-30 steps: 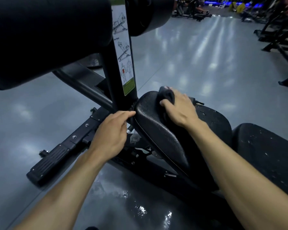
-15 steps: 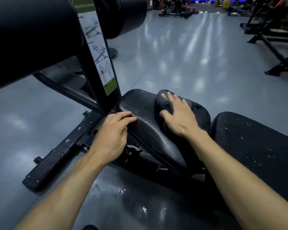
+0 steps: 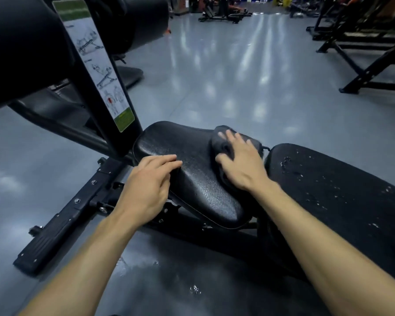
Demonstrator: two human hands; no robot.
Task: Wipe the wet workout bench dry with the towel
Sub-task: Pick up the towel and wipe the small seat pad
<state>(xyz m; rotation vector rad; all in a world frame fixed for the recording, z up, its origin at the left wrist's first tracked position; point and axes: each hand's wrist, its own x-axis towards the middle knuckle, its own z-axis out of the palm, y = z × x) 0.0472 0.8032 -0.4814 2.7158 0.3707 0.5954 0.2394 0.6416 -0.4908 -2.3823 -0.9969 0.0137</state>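
Observation:
The black workout bench has a raised seat pad [image 3: 192,179] at the centre and a long back pad [image 3: 333,192] to the right, speckled with water drops. A dark folded towel [image 3: 221,142] lies on the far right part of the seat pad. My right hand [image 3: 240,163] presses flat on the towel with the fingers spread. My left hand [image 3: 146,190] rests on the near left edge of the seat pad, fingers bent over its rim.
A black upright post [image 3: 96,83] with an instruction sticker stands left of the seat, under a big roller pad [image 3: 21,46]. The bench's base bar [image 3: 62,226] runs to the lower left. Water lies on the grey floor [image 3: 192,288] below. Other gym machines [image 3: 363,53] stand at the far right.
My right hand has opened flat and slid the towel from the seat pad's front tip toward its rear right part. My left hand has stayed on the seat's left edge.

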